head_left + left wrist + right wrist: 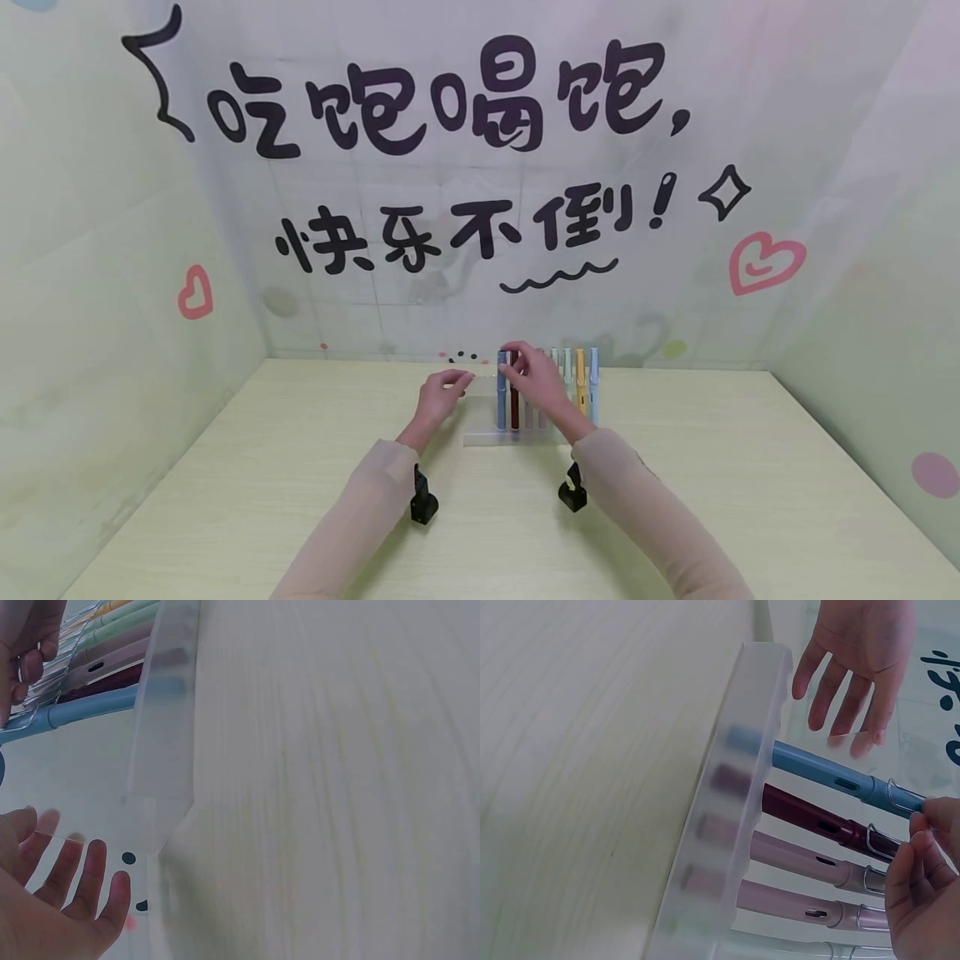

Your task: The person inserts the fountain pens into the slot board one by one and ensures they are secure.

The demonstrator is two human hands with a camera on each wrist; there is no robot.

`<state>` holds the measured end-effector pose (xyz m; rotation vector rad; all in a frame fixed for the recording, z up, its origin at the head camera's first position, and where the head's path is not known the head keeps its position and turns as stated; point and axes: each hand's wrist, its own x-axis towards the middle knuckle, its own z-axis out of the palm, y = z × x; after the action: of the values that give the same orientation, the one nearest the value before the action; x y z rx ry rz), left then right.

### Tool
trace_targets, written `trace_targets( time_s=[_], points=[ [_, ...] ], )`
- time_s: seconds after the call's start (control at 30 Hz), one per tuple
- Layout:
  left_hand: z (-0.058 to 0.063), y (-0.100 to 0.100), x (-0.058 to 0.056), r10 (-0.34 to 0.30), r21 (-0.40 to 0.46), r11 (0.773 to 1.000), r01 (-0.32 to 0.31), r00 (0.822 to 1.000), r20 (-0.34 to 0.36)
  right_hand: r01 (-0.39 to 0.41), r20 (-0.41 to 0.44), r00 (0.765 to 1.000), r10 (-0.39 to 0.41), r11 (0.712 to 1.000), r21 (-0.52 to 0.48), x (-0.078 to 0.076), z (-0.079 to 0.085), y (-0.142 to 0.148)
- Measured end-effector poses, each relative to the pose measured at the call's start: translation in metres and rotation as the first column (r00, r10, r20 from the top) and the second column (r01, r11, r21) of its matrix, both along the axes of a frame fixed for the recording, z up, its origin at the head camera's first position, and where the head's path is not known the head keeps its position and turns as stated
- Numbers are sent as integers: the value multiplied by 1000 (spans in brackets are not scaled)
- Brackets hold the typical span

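Note:
A clear pen stand holds a row of upright pens. At its left end is the blue pen, its lower tip inside the frosted base. My right hand pinches this pen near the top of its cap, by the metal clip. Next to it stands a dark red pen, close to my right fingers. My left hand pinches the upper left corner of the stand's transparent panel between thumb and fingers; the other fingers are spread.
Further right in the stand are pinkish pens, pale green ones, a yellow pen and a light blue pen. The stand is on a pale wooden table, before a printed backdrop. Black wrist cameras hang under both sleeves.

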<state>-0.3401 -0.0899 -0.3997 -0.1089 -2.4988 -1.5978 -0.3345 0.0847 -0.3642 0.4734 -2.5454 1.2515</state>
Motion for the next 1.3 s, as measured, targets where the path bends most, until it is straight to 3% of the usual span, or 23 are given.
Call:
trace_targets(
  time_s=[0.33,0.8,1.13,1.3],
  points=[
    [0,-1,0,-6,5,1000,6,1000,3,61,39,997,-65,993,99,-5,-3,0],
    [-4,-1,-4,-12,1,1000,12,1000,9,95,0,995,-98,971,219,-11,-7,-3],
    [-5,-1,-5,-8,6,1000,8,1000,6,74,9,997,-78,977,200,-8,-4,-2],
    [-3,-1,-4,-8,9,1000,8,1000,10,74,-32,997,-70,987,144,-7,0,8]
  ],
)
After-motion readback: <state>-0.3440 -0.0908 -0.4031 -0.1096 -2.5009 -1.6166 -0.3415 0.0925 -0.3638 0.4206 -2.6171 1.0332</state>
